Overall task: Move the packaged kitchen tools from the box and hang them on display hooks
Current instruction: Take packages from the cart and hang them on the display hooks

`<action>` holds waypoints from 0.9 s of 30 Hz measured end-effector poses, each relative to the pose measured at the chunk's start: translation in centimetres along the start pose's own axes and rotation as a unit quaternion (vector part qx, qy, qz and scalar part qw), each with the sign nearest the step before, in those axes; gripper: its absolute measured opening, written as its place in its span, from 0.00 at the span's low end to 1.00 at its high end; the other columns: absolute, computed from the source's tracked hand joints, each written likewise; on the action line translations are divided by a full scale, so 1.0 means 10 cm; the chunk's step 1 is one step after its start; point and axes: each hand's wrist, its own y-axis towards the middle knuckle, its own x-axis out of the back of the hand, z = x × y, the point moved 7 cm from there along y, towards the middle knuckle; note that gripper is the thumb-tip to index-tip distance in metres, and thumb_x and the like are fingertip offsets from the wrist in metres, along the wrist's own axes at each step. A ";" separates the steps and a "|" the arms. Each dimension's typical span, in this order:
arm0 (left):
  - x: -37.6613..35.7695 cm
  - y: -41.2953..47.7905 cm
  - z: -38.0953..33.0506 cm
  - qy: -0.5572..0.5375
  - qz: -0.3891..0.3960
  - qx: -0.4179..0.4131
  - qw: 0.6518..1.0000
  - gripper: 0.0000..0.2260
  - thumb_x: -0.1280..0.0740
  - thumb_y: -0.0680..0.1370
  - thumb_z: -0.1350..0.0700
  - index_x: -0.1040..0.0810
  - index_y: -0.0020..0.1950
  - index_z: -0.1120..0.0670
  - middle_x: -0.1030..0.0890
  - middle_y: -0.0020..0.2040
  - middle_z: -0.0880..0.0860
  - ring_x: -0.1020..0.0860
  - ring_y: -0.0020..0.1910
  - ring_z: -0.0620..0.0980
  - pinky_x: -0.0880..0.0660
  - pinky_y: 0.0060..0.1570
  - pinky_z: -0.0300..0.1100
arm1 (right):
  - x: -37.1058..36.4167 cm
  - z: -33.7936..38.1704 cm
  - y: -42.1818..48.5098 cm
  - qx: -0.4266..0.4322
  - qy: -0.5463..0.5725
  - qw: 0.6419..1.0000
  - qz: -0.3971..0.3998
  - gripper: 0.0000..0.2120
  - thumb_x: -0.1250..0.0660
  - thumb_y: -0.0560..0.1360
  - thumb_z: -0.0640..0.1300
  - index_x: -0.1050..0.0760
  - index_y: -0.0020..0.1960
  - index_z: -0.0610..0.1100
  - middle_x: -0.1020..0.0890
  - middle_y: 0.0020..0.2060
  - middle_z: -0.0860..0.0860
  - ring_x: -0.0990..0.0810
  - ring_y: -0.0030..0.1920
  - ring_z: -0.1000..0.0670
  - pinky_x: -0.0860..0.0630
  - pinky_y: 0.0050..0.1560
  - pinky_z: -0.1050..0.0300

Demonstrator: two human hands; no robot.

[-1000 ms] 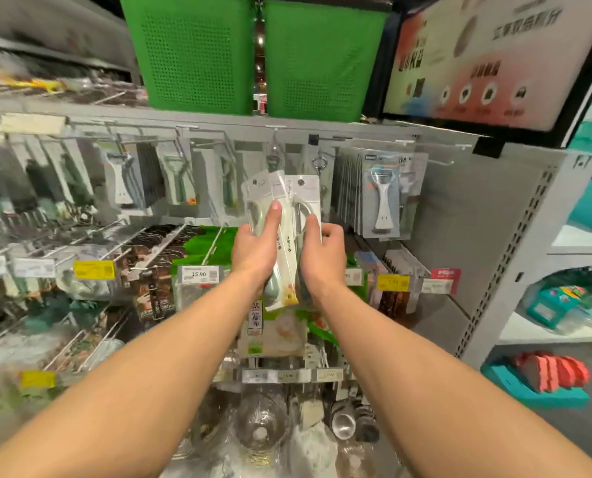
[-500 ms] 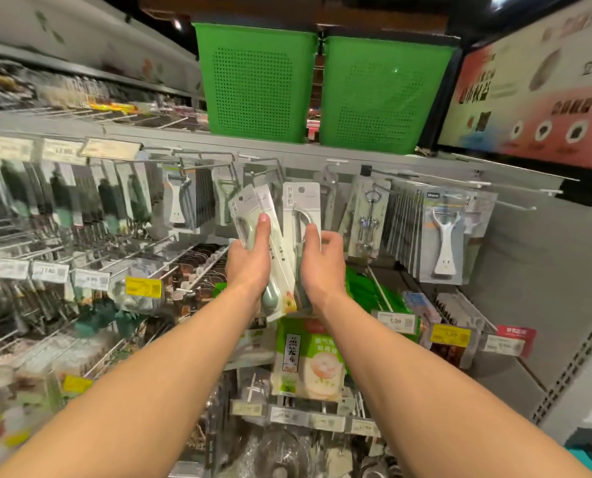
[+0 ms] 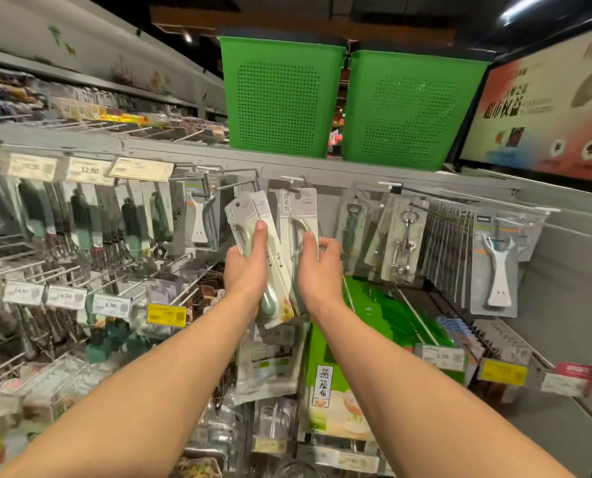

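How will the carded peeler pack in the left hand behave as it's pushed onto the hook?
The carded pack looks thin and flat, so probably light and slightly bendy. Its glossy blister may slip in the left hand. The fanned cards could splay.

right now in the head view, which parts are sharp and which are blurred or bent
Head view: both hands, left hand and right hand, and the packaged tools are sharp; the left-side racks smear with blur; the shelf edge bows from wide-angle distortion; ceiling dark apart from a light streak.
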 end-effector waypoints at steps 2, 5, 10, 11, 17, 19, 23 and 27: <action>0.01 0.04 -0.02 0.000 0.006 -0.008 1.000 0.46 0.39 0.76 0.26 0.41 0.82 0.56 0.33 0.79 0.55 0.34 0.77 0.57 0.36 0.71 0.50 | -0.02 0.01 0.01 0.010 0.006 1.000 -0.011 0.17 0.43 0.85 0.59 0.30 0.63 0.46 0.22 0.55 0.49 0.26 0.57 0.49 0.36 0.52 0.54; 0.00 0.12 -0.05 0.005 0.020 -0.026 0.999 0.43 0.40 0.78 0.27 0.39 0.81 0.56 0.32 0.78 0.55 0.33 0.77 0.56 0.36 0.65 0.47 | -0.07 0.02 0.02 0.030 0.007 0.999 -0.029 0.16 0.43 0.85 0.58 0.30 0.60 0.46 0.21 0.51 0.51 0.24 0.54 0.49 0.34 0.49 0.54; 0.04 0.22 -0.08 0.009 0.021 -0.041 0.999 0.42 0.39 0.78 0.27 0.39 0.81 0.56 0.33 0.79 0.54 0.34 0.78 0.55 0.36 0.71 0.49 | -0.14 0.05 0.07 0.051 -0.018 0.998 -0.035 0.13 0.44 0.86 0.56 0.30 0.57 0.46 0.22 0.45 0.50 0.25 0.47 0.52 0.35 0.42 0.64; 0.04 0.25 -0.07 0.005 0.023 -0.043 0.999 0.42 0.39 0.78 0.28 0.38 0.81 0.56 0.33 0.79 0.54 0.34 0.77 0.55 0.36 0.70 0.48 | -0.16 0.05 0.06 0.055 -0.025 0.998 -0.035 0.13 0.44 0.86 0.55 0.31 0.57 0.46 0.22 0.43 0.50 0.26 0.45 0.53 0.36 0.41 0.64; 0.04 0.37 -0.02 0.004 0.050 -0.054 0.997 0.44 0.39 0.75 0.24 0.36 0.80 0.54 0.29 0.74 0.51 0.32 0.76 0.54 0.35 0.67 0.46 | -0.20 0.02 0.13 0.052 -0.034 0.997 -0.045 0.13 0.44 0.86 0.54 0.30 0.56 0.45 0.22 0.40 0.50 0.26 0.42 0.54 0.37 0.39 0.66; 0.01 0.39 -0.03 0.015 0.062 -0.051 0.997 0.48 0.39 0.70 0.20 0.34 0.78 0.53 0.28 0.74 0.50 0.29 0.73 0.54 0.33 0.71 0.50 | -0.23 -0.02 0.20 0.035 -0.033 0.998 -0.039 0.14 0.44 0.86 0.56 0.29 0.58 0.46 0.21 0.43 0.50 0.25 0.44 0.55 0.36 0.40 0.64; -0.01 0.45 -0.02 0.008 0.052 -0.050 0.997 0.37 0.36 0.77 0.29 0.32 0.75 0.55 0.30 0.59 0.43 0.31 0.61 0.44 0.36 0.61 0.42 | -0.31 -0.10 0.31 0.004 -0.041 0.999 -0.023 0.16 0.43 0.85 0.58 0.27 0.59 0.46 0.21 0.46 0.54 0.25 0.44 0.59 0.33 0.44 0.56; 0.02 0.45 -0.03 0.017 0.052 -0.048 0.997 0.29 0.36 0.80 0.33 0.31 0.73 0.51 0.33 0.48 0.38 0.34 0.59 0.43 0.38 0.58 0.41 | -0.35 -0.12 0.41 -0.012 -0.057 0.998 -0.013 0.18 0.42 0.84 0.61 0.28 0.60 0.46 0.19 0.47 0.51 0.21 0.49 0.51 0.29 0.50 0.52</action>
